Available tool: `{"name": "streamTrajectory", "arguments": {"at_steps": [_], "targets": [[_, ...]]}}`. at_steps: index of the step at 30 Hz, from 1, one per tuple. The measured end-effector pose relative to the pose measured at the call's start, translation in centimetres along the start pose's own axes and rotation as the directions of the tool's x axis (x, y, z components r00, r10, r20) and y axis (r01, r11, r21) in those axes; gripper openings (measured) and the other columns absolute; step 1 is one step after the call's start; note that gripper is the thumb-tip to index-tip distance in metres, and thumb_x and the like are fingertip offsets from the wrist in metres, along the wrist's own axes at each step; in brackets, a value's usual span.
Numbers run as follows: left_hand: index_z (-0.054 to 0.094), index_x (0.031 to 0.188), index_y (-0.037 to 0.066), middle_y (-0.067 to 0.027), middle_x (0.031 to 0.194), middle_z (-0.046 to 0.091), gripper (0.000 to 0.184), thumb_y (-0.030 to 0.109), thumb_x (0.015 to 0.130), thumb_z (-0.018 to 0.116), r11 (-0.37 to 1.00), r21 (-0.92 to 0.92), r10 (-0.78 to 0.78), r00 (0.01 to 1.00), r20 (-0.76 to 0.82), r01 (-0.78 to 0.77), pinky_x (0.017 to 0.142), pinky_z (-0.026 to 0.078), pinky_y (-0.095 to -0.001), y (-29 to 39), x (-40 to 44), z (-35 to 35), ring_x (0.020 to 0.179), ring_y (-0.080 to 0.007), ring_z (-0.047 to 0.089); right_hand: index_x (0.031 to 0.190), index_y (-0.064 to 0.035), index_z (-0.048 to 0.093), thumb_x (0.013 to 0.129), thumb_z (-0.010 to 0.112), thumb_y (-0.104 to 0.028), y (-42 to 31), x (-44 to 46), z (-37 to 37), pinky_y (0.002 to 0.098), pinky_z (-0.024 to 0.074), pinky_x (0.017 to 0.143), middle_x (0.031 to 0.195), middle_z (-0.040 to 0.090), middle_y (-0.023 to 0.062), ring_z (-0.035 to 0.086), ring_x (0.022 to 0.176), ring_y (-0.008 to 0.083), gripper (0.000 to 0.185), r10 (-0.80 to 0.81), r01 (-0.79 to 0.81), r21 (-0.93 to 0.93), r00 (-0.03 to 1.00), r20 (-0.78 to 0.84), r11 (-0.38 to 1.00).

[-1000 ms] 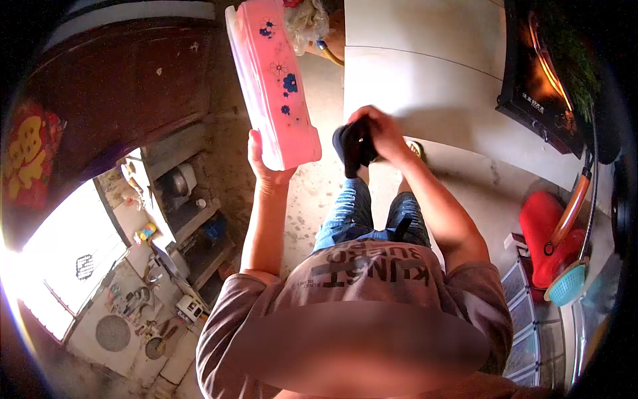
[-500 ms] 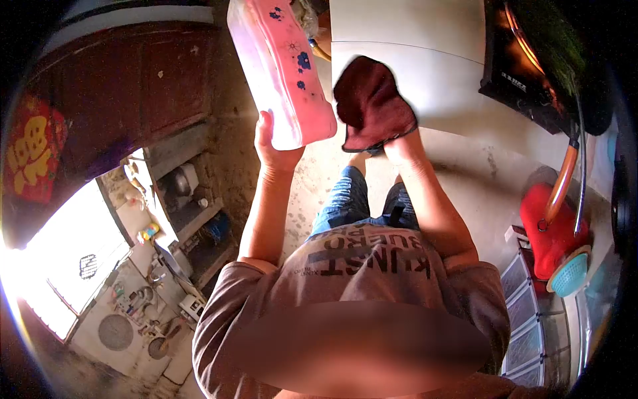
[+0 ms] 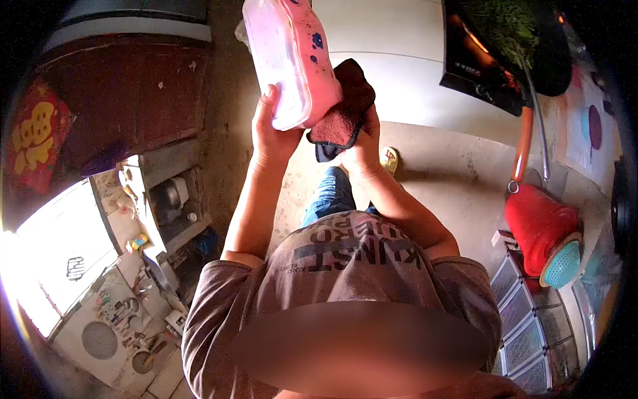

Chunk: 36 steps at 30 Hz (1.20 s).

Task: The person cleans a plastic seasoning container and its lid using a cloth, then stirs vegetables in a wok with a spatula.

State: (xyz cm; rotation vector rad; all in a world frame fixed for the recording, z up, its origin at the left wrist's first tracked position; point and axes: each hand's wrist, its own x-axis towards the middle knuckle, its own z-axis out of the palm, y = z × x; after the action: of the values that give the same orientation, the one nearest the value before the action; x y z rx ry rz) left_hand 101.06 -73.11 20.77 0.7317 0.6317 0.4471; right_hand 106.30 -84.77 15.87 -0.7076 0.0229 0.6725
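My left hand [image 3: 274, 130] grips the near end of a pink plastic box [image 3: 325, 86] with a clear lid and dark blue flowers printed on its side. The box is tilted, its far end cut off by the top edge of the view. In my right hand [image 3: 362, 146] is a dark red cloth [image 3: 337, 125] with a black edge. The cloth is against the box's near right corner, and most of my right fingers are hidden behind it.
To the right, a wok with an orange handle [image 3: 523, 143] and green leaves [image 3: 502, 26] is by a black stove [image 3: 465, 80]. Below are a red object [image 3: 538, 219], a turquoise colander [image 3: 561, 264] and drawers [image 3: 522, 312]. A white counter [image 3: 392, 83] lies ahead; shelves [image 3: 179, 219] stand left.
My right hand has brought the cloth leftward onto the box's corner. The box has shifted slightly up and right and turned, showing more of its lid. The whole view has swung a little.
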Motion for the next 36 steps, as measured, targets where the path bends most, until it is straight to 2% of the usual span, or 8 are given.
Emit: {"name": "streamTrajectory", "arguments": {"at_steps": [8, 13, 17, 21, 23, 25, 34, 36], "targets": [[0.045, 0.131, 0.001, -0.0145, 0.12, 0.058, 0.059, 0.037, 0.087, 0.062, 0.993, 0.09, 0.068, 0.987, 0.144, -0.081, 0.098, 0.046, -0.0433, 0.9, -4.1, 5.7, 0.109, -0.0267, 0.059, 0.115, -0.0065, 0.052, 0.097, 0.052, -0.028, -6.8, -2.8, 1.2, 0.034, 0.0504, 0.087, 0.112, 0.06, 0.0062, 0.06, 0.1, 0.0179, 0.027, -0.154, 0.153, 0.029, 0.987, 0.038, 0.988], [0.046, 0.13, 0.0, -0.016, 0.123, 0.058, 0.056, 0.034, 0.089, 0.061, 0.997, 0.012, -0.072, 0.944, 0.323, 0.072, 0.102, 0.042, -0.0449, 3.3, -6.4, 9.8, 0.113, -0.027, 0.057, 0.131, -0.0074, 0.045, 0.091, 0.061, -0.026, -10.8, -5.9, 2.9, 0.0345, 0.0437, 0.096, 0.124, 0.054, 0.0053, 0.053, 0.112, 0.0178, 0.046, -0.372, 0.377, -0.032, 0.923, 0.101, 0.926], [0.04, 0.134, 0.006, -0.0134, 0.129, 0.052, 0.053, 0.026, 0.09, 0.061, 0.958, -0.081, -0.195, 0.83, 0.522, 0.276, 0.105, 0.038, -0.0479, 5.1, -7.5, 11.3, 0.12, -0.0293, 0.05, 0.143, -0.0067, 0.031, 0.089, 0.062, -0.014, -10.3, -9.4, 3.3, 0.0384, 0.0314, 0.109, 0.14, 0.042, 0.0085, 0.042, 0.128, 0.0216, 0.062, -0.712, 0.704, -0.452, 0.676, 0.19, 0.548], [0.035, 0.137, 0.008, -0.0138, 0.129, 0.05, 0.056, 0.026, 0.091, 0.061, 0.952, -0.016, -0.237, 0.769, 0.594, 0.305, 0.103, 0.04, -0.0465, 6.4, -10.4, 11.2, 0.119, -0.0283, 0.051, 0.146, -0.0046, 0.025, 0.085, 0.067, -0.013, -8.8, -12.5, 5.1, 0.0389, 0.0308, 0.109, 0.142, 0.038, 0.01, 0.04, 0.13, 0.022, 0.075, -0.785, 0.763, -0.399, 0.602, 0.149, 0.509], [0.034, 0.137, 0.008, -0.0139, 0.128, 0.05, 0.056, 0.026, 0.091, 0.06, 0.94, 0.012, -0.275, 0.735, 0.62, 0.341, 0.102, 0.042, -0.0455, 6.3, -12.2, 11.0, 0.119, -0.0277, 0.051, 0.146, -0.0033, 0.023, 0.078, 0.074, -0.009, -9.3, -14.2, 7.1, 0.039, 0.0304, 0.109, 0.141, 0.038, 0.0117, 0.04, 0.128, 0.0224, 0.085, -0.836, 0.786, -0.559, 0.476, 0.274, 0.264], [0.032, 0.138, 0.011, -0.0131, 0.127, 0.049, 0.056, 0.024, 0.091, 0.06, 0.991, 0.07, -0.13, 0.758, 0.64, 0.111, 0.101, 0.043, -0.0433, 5.7, -14.0, 10.9, 0.117, -0.0267, 0.052, 0.143, -0.0019, 0.024, 0.068, 0.08, -0.007, -8.7, -14.1, 5.7, 0.0371, 0.0333, 0.106, 0.136, 0.04, 0.0121, 0.041, 0.124, 0.0234, 0.094, -0.878, 0.788, -0.604, 0.369, 0.305, 0.121], [0.036, 0.13, 0.014, -0.0101, 0.121, 0.052, 0.047, 0.021, 0.09, 0.06, 0.981, 0.007, -0.127, 0.617, 0.777, 0.192, 0.094, 0.048, -0.0452, 6.0, -17.0, 12.1, 0.112, -0.0264, 0.055, 0.116, 0.0007, 0.05, 0.084, 0.064, -0.004, -10.3, -17.1, 7.2, 0.029, 0.0419, 0.091, 0.109, 0.054, 0.0051, 0.051, 0.1, 0.0151, 0.035, -0.977, 0.8, -0.589, 0.014, 0.213, -0.116], [0.036, 0.13, 0.015, -0.0092, 0.121, 0.052, 0.047, 0.022, 0.09, 0.06, 0.981, 0.026, -0.148, 0.657, 0.739, 0.192, 0.093, 0.048, -0.0477, 6.7, -18.7, 12.3, 0.113, -0.0264, 0.054, 0.11, 0.0012, 0.055, 0.086, 0.058, 0.0, -10.9, -17.4, 7.2, 0.0312, 0.0412, 0.093, 0.109, 0.056, 0.0065, 0.053, 0.101, 0.0179, 0.025, -0.988, 0.806, -0.588, 0.03, 0.15, -0.065]]}}
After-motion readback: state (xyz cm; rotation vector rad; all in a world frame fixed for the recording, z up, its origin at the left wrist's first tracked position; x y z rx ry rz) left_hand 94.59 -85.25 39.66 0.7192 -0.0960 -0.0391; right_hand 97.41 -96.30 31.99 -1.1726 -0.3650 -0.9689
